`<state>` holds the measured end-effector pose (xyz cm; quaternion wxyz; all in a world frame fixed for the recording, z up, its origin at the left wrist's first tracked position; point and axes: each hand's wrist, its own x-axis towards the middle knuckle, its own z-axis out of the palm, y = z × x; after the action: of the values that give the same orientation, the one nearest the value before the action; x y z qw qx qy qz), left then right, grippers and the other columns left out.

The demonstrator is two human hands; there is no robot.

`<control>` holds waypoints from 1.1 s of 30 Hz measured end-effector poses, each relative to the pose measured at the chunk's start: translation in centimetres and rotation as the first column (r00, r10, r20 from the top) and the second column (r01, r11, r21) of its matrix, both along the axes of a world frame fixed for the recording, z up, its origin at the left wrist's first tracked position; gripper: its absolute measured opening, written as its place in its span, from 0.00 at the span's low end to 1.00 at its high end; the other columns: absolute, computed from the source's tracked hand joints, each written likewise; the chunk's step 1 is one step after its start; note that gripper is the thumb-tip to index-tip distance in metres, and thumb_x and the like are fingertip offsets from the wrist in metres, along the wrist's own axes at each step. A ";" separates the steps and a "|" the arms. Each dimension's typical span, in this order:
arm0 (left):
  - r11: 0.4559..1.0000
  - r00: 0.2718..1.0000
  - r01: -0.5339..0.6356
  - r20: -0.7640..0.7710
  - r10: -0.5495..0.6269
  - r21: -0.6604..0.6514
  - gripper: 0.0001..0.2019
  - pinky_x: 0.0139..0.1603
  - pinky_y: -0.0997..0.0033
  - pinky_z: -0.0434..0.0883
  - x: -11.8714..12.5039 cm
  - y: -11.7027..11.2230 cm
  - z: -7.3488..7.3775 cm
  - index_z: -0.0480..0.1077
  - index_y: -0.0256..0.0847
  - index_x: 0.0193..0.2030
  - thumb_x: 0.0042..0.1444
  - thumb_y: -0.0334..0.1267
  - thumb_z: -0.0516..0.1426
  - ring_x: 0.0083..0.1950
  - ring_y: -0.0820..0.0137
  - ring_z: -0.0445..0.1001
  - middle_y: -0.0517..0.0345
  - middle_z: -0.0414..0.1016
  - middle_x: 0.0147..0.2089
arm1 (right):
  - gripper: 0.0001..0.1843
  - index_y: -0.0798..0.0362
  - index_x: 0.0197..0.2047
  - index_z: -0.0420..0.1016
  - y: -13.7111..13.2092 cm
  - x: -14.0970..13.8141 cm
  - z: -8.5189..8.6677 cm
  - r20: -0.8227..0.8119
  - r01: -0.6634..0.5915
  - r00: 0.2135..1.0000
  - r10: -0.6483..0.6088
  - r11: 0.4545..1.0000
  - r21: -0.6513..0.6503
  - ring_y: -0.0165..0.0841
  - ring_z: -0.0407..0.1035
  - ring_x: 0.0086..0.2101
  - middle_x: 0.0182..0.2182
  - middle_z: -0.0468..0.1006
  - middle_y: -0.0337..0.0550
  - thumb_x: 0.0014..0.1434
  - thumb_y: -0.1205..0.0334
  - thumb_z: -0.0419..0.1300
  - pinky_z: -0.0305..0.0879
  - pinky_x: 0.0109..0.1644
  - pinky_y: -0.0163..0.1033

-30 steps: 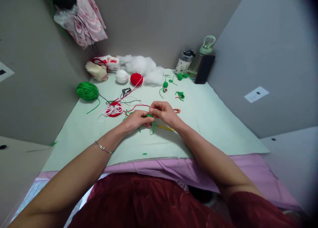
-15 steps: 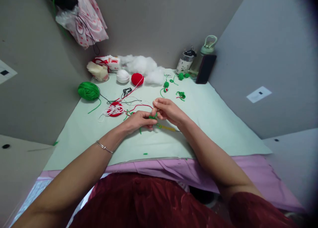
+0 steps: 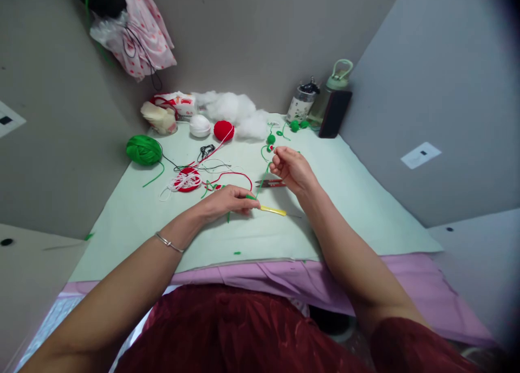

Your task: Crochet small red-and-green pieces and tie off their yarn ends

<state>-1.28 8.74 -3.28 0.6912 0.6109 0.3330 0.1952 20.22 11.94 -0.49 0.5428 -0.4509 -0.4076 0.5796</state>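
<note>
My left hand (image 3: 234, 200) pinches a small green yarn piece (image 3: 251, 197) between thumb and fingers; most of the piece is hidden. From it a strand of green yarn (image 3: 262, 182) runs up to my right hand (image 3: 293, 170), whose closed fingers grip the strand. Below and between the hands, a crochet hook with a yellow handle (image 3: 273, 210) lies on the cloth. Red-handled thread snips (image 3: 271, 183) lie under my right hand, blades pointing left. Beside my left hand are a small red-and-green piece (image 3: 219, 187) and loose red yarn (image 3: 239, 174).
A green yarn ball (image 3: 143, 150), a white ball (image 3: 200, 126) and a red ball (image 3: 223, 130) stand farther back. White stuffing (image 3: 235, 110) lies against the wall. A phone (image 3: 335, 114) leans on a bottle (image 3: 339, 80). Several small green pieces (image 3: 271, 139) lie back right.
My right hand has moved away from my left, up and to the right, drawing the green strand out straight between them. The snips have come into view. My left hand has hardly moved.
</note>
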 end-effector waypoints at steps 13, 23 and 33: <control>0.922 0.898 -0.373 0.208 0.387 -0.104 0.17 0.41 0.72 0.75 -0.8 1.5 0.1 0.81 0.37 0.42 0.50 0.47 0.69 0.36 0.75 0.71 0.56 0.76 0.38 | 0.15 0.50 0.50 0.77 -1.1 3.2 0.4 0.967 -0.317 0.256 -0.019 0.943 0.102 0.39 0.72 0.42 0.45 0.79 0.48 0.60 0.58 0.63 0.65 0.46 0.43; 0.895 0.850 -0.420 0.281 0.446 -0.150 0.18 0.53 0.65 0.75 -1.0 1.8 -0.2 0.81 0.38 0.47 0.47 0.37 0.70 0.40 0.73 0.77 0.54 0.79 0.46 | 0.12 0.52 0.36 0.80 -1.4 3.1 1.1 0.988 -0.485 0.119 0.097 0.874 -0.028 0.34 0.67 0.32 0.33 0.79 0.46 0.62 0.67 0.55 0.58 0.37 0.38; 0.924 0.883 -0.382 0.289 0.369 -0.011 0.22 0.55 0.63 0.73 -0.8 1.7 -1.0 0.78 0.40 0.53 0.50 0.38 0.68 0.42 0.71 0.78 0.55 0.80 0.47 | 0.21 0.55 0.44 0.79 -2.7 0.9 2.0 0.815 -0.602 0.494 0.303 0.795 0.069 0.30 0.62 0.31 0.32 0.74 0.40 0.67 0.47 0.54 0.58 0.36 0.35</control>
<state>-2.10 10.42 -4.29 0.6667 0.5160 0.3370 0.4191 21.12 9.25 1.54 0.2098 -0.4242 -0.7985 0.3721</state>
